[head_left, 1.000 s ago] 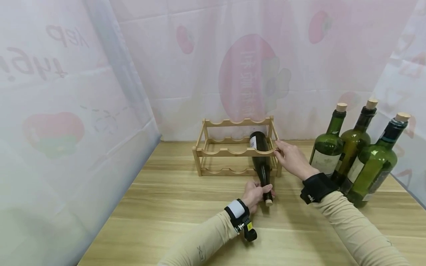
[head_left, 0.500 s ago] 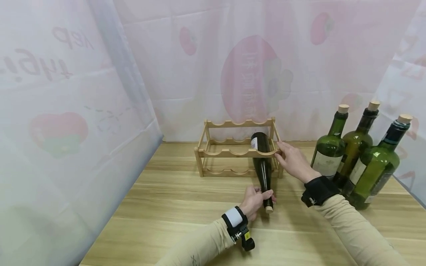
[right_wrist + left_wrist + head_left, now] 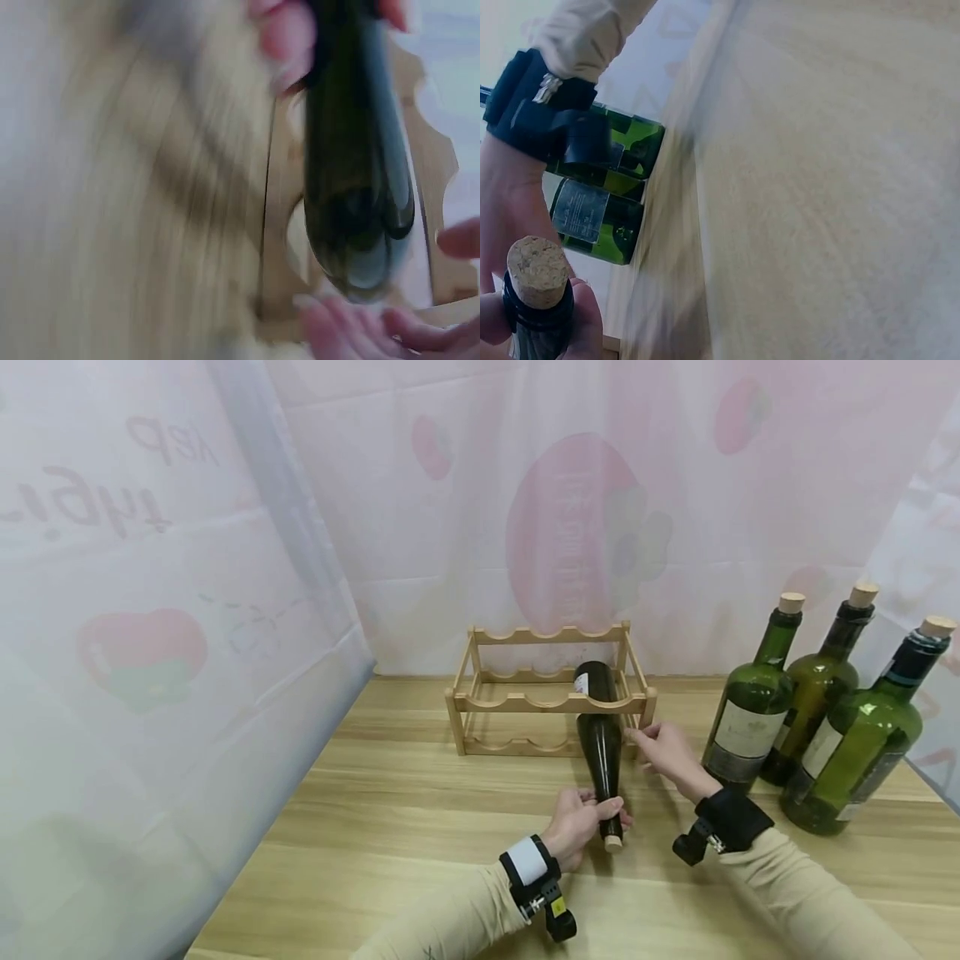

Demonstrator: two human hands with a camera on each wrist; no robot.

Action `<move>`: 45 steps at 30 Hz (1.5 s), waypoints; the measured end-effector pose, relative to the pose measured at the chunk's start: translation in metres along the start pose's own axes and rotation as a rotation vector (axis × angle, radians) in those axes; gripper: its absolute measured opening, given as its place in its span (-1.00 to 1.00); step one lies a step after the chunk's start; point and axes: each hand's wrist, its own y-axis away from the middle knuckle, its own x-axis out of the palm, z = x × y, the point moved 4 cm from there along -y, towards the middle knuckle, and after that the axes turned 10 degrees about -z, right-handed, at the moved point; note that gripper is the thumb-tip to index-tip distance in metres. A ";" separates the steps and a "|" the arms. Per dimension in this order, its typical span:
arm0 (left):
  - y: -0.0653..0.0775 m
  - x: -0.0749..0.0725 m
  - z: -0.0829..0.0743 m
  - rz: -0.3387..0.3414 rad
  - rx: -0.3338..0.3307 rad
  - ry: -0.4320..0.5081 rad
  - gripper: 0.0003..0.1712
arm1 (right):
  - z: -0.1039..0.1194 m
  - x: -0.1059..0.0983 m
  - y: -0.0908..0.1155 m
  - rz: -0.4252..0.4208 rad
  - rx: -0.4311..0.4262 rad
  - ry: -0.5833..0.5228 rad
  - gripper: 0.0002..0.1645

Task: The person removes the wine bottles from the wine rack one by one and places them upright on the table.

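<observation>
A dark wine bottle (image 3: 600, 752) lies in the right-hand side of the wooden wine rack (image 3: 517, 704), under the front top rail, neck pointing toward me. My left hand (image 3: 572, 828) grips its neck just behind the cork; the left wrist view shows this cork (image 3: 538, 271) close up, thumb and fingers around the neck. Beside the rack's right front post is my right hand (image 3: 669, 758), fingers extended toward the bottle body. In the blurred right wrist view, its fingers (image 3: 341, 330) are close to the bottle (image 3: 356, 187); whether they touch it I cannot tell.
Three corked green wine bottles stand upright right of the rack: a near one (image 3: 862, 752), a left one (image 3: 750, 718) and one behind (image 3: 825, 681). Printed curtains (image 3: 420, 543) hang behind and at the sides of the wooden table (image 3: 337, 835).
My right hand has left the rack's top front rail and dropped lower beside the right post. The left hand has drawn the bottle slightly toward me, its neck still in its grip.
</observation>
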 end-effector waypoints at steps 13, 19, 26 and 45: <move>0.009 -0.001 0.000 0.023 0.001 -0.009 -0.72 | -0.011 0.044 -0.001 0.376 0.455 -0.677 -0.54; 0.010 -0.003 -0.003 0.029 0.010 -0.021 -0.70 | -0.007 0.046 0.003 0.383 0.406 -0.704 -0.48; 0.016 -0.007 -0.003 0.048 0.002 -0.044 -0.67 | -0.009 0.048 0.007 0.356 0.389 -0.671 -0.52; 0.037 -0.013 0.005 0.107 -0.017 -0.041 -0.66 | -0.006 0.048 0.034 0.348 0.334 -0.598 -0.52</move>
